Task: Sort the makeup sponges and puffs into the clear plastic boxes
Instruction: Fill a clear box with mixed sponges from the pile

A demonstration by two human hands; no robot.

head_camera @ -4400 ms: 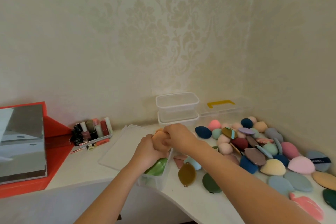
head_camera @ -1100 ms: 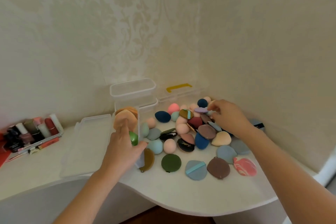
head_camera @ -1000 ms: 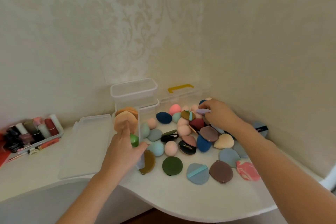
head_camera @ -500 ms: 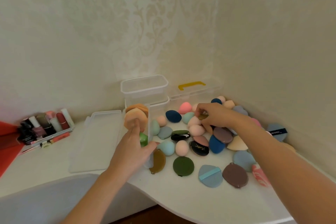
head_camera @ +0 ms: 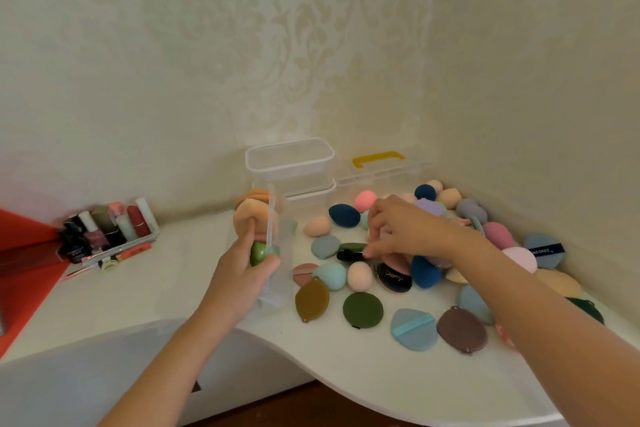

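Note:
My left hand (head_camera: 242,276) grips a clear plastic box (head_camera: 278,274) tipped up on its side at the table's front. Orange puffs (head_camera: 251,210) and a green puff (head_camera: 259,253) sit inside it. My right hand (head_camera: 401,229) reaches into the pile of sponges and puffs, fingers spread and pointing down. Its fingertips touch a black puff (head_camera: 349,255) lying by a dark green one (head_camera: 351,246). An olive puff (head_camera: 311,300), a round green puff (head_camera: 363,309), a blue strapped puff (head_camera: 412,329) and a brown puff (head_camera: 461,329) lie in front.
Two empty clear boxes (head_camera: 289,163) are stacked at the back wall. A box with a yellow handle (head_camera: 379,158) stands beside them. A tray of cosmetics bottles (head_camera: 107,232) and a red case (head_camera: 20,253) are at the left. The table's front edge curves inward.
My right hand has moved from the back of the pile toward me and down onto the dark puffs. My left hand keeps its hold on the tilted box.

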